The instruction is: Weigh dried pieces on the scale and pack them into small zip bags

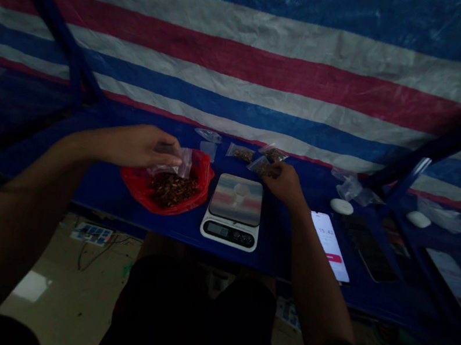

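Note:
My left hand (142,145) is over the left side of a red plastic bag (129,194), its thumb and fingers closed on a clear small plastic bag (187,160). Inside the open red bag lies a heap of brown, dried-looking pieces (171,187). My right hand (285,185) pinches the edge of a small filled clear bag (259,165) behind the scale. Two more filled clear bags, one to the left (242,154) and one behind (275,154), lie close by. Between my hands stands a white kitchen scale (235,211) with a bare, shiny plate; its display is lit.
Flat clear plastic (208,150) lies behind the red bag. To the right are a lit phone (330,248), a dark phone (372,249), a white earbud case (341,206) and crumpled plastic (354,188). A striped tarp (248,63) backs the blue table (177,227), between blue metal bars.

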Action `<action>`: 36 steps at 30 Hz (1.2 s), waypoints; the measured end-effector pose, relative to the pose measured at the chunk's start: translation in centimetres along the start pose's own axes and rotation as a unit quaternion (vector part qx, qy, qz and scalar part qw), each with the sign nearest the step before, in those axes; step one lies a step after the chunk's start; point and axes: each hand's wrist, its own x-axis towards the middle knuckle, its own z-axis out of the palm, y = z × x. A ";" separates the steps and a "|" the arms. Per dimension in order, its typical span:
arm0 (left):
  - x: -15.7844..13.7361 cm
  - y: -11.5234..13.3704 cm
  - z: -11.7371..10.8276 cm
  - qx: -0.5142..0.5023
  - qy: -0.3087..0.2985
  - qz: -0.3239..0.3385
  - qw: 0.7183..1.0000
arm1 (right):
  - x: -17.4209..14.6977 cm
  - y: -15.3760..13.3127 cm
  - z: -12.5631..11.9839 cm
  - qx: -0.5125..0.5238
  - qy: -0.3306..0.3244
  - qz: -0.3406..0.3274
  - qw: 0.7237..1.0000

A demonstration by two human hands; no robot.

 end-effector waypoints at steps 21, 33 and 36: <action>11.5 2.5 5.6 -0.248 0.132 0.035 0.959 | -1.6 -4.3 -0.1 0.228 0.007 -0.137 0.964; 6.4 3.6 6.1 -0.547 0.095 -0.038 0.831 | -2.8 -6.6 -0.7 0.212 0.050 -0.160 0.963; 4.8 3.6 5.8 -0.552 0.125 -0.034 0.824 | -3.2 -7.3 -1.4 0.209 0.073 -0.173 0.960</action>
